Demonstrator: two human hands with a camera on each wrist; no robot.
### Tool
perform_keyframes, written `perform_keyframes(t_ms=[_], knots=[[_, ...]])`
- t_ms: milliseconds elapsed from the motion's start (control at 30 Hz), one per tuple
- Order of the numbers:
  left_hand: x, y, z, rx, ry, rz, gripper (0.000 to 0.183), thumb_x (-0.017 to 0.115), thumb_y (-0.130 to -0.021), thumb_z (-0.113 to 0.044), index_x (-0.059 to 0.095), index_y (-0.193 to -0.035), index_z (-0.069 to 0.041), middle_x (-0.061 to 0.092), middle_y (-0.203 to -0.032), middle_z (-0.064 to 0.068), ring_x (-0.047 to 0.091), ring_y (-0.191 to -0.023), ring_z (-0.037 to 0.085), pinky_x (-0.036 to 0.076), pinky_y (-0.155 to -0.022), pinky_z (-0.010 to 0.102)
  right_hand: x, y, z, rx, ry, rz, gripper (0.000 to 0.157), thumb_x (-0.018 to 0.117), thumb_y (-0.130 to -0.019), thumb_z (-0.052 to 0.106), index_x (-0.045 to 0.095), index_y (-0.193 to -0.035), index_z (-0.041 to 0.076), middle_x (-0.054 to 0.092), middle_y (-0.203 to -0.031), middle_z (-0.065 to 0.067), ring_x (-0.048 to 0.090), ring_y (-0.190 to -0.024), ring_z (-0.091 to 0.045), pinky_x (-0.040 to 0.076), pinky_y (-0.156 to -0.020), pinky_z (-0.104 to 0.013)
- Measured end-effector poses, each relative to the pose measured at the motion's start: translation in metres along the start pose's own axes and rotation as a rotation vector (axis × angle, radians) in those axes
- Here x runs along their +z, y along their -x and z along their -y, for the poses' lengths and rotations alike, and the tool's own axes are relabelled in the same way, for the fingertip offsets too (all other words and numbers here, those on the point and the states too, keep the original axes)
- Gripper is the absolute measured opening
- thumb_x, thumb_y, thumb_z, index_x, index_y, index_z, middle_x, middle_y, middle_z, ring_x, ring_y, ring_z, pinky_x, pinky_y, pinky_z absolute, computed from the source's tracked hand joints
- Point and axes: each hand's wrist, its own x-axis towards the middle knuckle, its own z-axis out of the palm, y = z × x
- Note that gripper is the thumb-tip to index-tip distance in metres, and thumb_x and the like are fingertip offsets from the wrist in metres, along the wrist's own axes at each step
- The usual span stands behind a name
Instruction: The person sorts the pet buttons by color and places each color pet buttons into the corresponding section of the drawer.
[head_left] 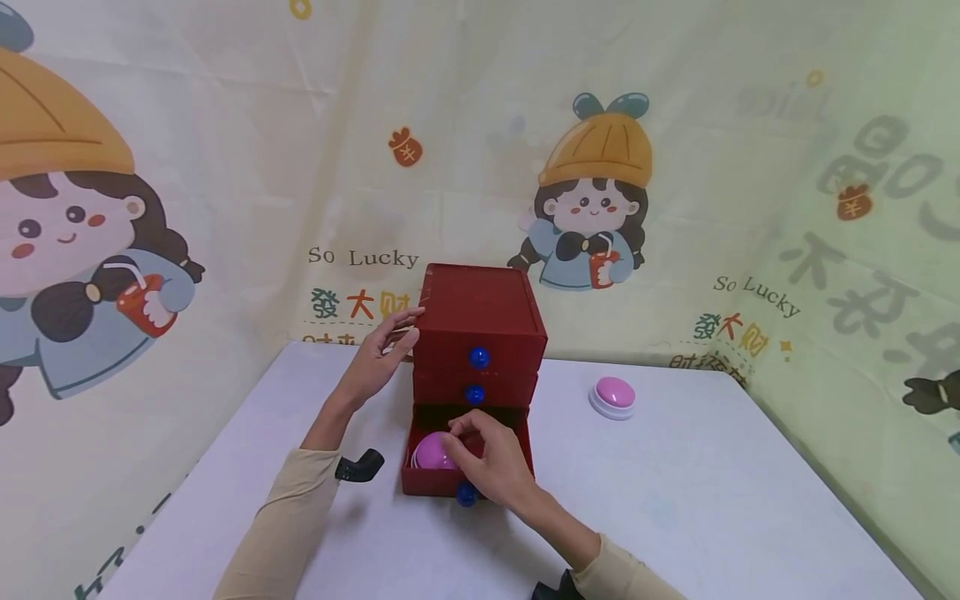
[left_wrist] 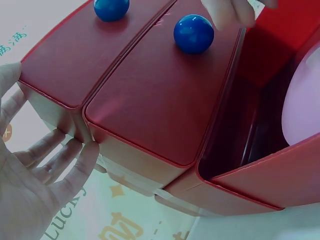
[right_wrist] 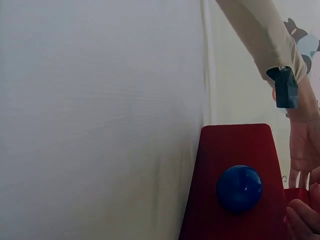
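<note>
A red box with three drawers and blue knobs stands on the table. Its bottom drawer is pulled out and holds a pink dome on a white base, like a push button, at its left side. My left hand rests its extended fingers against the box's left side, as the left wrist view also shows. Over the open drawer is my right hand, fingers loosely bent, the thumb overlapping the dome's right edge. Nothing shows in its grasp. The lowest blue knob fills part of the right wrist view.
Another pink-topped white button sits on the white table, right of the box. A patterned cloth hangs behind the table and along its sides. Black wrist mounts stick out from the sleeves.
</note>
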Motion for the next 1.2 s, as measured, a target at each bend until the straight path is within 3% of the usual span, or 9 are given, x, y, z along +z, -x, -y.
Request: perform_keyframes(t_ms=[167, 433, 667, 900, 1200], knots=[[0.000, 0.000, -0.001, -0.013, 0.000, 0.001, 0.047, 0.055, -0.107, -0.031, 0.047, -0.153, -0.023, 0.049, -0.153, 0.006, 0.053, -0.132, 0.031, 0.056, -0.096, 0.047, -0.005, 0.006, -0.002, -0.087, 0.006, -0.089, 0.015, 0.075, -0.093, 0.012, 0.065, -0.104, 0.016, 0.073, -0.114, -0.003, 0.069, -0.095, -0.012, 0.062, -0.082, -0.039], [-0.001, 0.001, -0.004, -0.020, 0.007, 0.005, 0.047, 0.055, -0.107, -0.031, 0.047, -0.152, -0.023, 0.049, -0.152, 0.007, 0.052, -0.133, 0.031, 0.054, -0.098, 0.054, -0.019, 0.013, -0.003, -0.199, -0.012, -0.233, 0.020, 0.075, -0.091, 0.000, 0.066, -0.106, 0.011, 0.073, -0.107, -0.009, 0.069, -0.091, -0.017, 0.061, -0.075, -0.031], [-0.001, 0.002, -0.004, -0.017, 0.003, 0.008, 0.047, 0.055, -0.107, -0.030, 0.047, -0.153, -0.022, 0.049, -0.152, 0.007, 0.053, -0.133, 0.031, 0.056, -0.097, 0.048, -0.036, 0.016, 0.022, -0.240, 0.040, -0.395, 0.022, 0.073, -0.083, -0.014, 0.064, -0.099, -0.001, 0.074, -0.102, -0.014, 0.068, -0.083, -0.021, 0.060, -0.071, -0.033], [-0.001, 0.002, -0.003, -0.019, 0.005, 0.008, 0.047, 0.055, -0.107, -0.030, 0.046, -0.153, -0.022, 0.049, -0.152, 0.007, 0.053, -0.132, 0.031, 0.057, -0.094, 0.037, -0.054, 0.016, 0.034, -0.206, 0.027, -0.514, 0.015, 0.069, -0.087, -0.013, 0.064, -0.098, -0.005, 0.074, -0.100, -0.016, 0.068, -0.086, -0.022, 0.054, -0.078, -0.019], [-0.001, 0.002, -0.004, -0.013, 0.004, 0.008, 0.048, 0.055, -0.107, -0.030, 0.046, -0.153, -0.022, 0.048, -0.153, 0.008, 0.052, -0.133, 0.031, 0.055, -0.097, 0.051, -0.071, 0.009, 0.027, -0.102, -0.020, -0.669, 0.005, 0.066, -0.093, -0.007, 0.065, -0.097, -0.009, 0.072, -0.095, -0.019, 0.067, -0.089, -0.011, 0.053, -0.081, -0.016]])
